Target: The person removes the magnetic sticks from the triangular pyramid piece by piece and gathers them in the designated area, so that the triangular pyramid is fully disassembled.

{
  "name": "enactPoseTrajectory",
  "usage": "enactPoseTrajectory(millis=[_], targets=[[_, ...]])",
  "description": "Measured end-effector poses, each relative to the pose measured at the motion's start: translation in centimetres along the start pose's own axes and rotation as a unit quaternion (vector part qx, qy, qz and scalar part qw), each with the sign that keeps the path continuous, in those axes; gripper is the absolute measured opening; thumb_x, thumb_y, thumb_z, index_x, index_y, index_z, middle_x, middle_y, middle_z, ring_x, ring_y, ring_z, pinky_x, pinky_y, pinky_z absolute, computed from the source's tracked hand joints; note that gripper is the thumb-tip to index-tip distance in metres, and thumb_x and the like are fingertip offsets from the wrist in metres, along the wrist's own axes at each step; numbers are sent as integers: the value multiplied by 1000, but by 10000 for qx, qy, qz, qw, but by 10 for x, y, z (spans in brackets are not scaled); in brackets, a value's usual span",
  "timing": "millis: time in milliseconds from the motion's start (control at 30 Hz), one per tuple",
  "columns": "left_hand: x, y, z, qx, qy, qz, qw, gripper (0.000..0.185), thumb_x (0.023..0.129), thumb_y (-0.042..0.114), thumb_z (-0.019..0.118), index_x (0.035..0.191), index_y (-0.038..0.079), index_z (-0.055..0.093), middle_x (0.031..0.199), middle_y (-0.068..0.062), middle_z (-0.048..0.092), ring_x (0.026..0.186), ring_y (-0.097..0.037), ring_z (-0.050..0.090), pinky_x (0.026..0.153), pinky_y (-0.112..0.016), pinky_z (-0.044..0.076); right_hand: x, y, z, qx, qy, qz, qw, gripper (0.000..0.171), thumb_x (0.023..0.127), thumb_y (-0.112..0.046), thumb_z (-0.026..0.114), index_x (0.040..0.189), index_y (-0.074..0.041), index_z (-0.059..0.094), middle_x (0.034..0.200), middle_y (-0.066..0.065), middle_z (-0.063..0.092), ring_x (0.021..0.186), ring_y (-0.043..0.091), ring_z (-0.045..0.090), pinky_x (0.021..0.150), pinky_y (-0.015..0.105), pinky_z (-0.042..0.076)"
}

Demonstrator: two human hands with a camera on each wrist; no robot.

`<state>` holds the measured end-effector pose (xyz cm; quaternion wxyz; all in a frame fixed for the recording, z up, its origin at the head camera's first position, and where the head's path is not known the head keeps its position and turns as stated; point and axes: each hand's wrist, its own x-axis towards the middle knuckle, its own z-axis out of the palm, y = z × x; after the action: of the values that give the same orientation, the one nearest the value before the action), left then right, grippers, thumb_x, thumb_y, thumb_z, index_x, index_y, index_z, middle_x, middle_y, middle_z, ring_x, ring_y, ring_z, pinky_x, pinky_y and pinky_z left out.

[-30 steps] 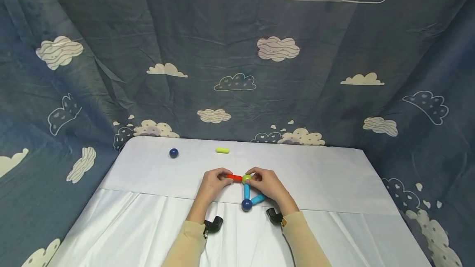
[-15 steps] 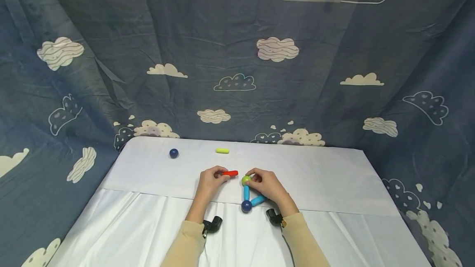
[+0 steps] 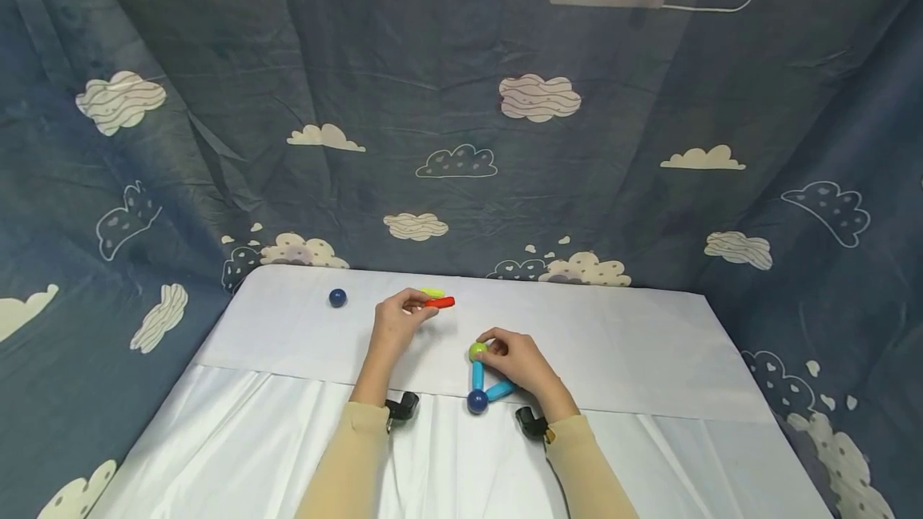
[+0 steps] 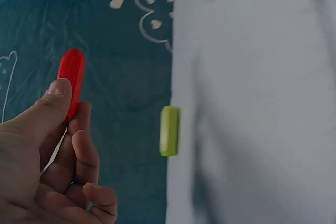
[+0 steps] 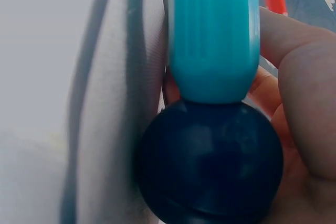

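A red rod (image 3: pixel 443 303) is pinched between the thumb and fingers of my left hand (image 3: pixel 395 327), raised near the back of the table. Just behind it lies a yellow-green rod (image 3: pixel 433 292), partly covered in the head view but whole in the left wrist view. My right hand (image 3: pixel 525 360) holds a green ball (image 3: pixel 477 351) in its fingertips. From that ball a light blue rod (image 3: pixel 477 376) runs to a dark blue ball (image 3: pixel 477 401). A second light blue rod (image 3: pixel 501 390) slants from the dark blue ball towards my right hand, which hides its far end.
A loose dark blue ball (image 3: pixel 337 297) lies at the back left of the white-covered table (image 3: pixel 613 343). Behind and beside the table hangs a dark cloth (image 3: pixel 461 86) with a cloud print. Each wrist carries a black camera.
The red rod has come away from the green ball. My left hand has carried it back and left, up to the yellow-green rod. My right hand has barely moved.
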<state>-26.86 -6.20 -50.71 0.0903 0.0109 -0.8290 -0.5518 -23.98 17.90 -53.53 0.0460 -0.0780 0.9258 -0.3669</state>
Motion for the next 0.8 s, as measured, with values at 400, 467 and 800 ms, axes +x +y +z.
enactPoseTrajectory(millis=[400,467,800], targets=[[42,-11,-6,68,-162,-287,9994,23,92,25,84,112,14,83,109,-9,80,91,-20,64,73,-26,48,-2,2,0,26,-61,-64,10000,26,94,-32,80,117,-20,76,86,-4,66,79,12,56,73,29,45],[46,-17,-3,95,-187,-355,9991,22,92,22,84,113,12,83,109,-10,80,88,-19,63,71,-24,47,-2,3,1,72,-67,-106,9999,26,94,-32,80,117,-20,76,86,-4,66,78,12,56,73,29,45],[52,-41,12,267,-50,-593,9979,18,90,14,86,104,7,79,99,-10,78,85,-18,67,74,-26,51,-2,6,-1,109,-3,-260,9996,25,94,-33,80,115,-20,76,84,-5,65,76,12,56,72,29,45]])
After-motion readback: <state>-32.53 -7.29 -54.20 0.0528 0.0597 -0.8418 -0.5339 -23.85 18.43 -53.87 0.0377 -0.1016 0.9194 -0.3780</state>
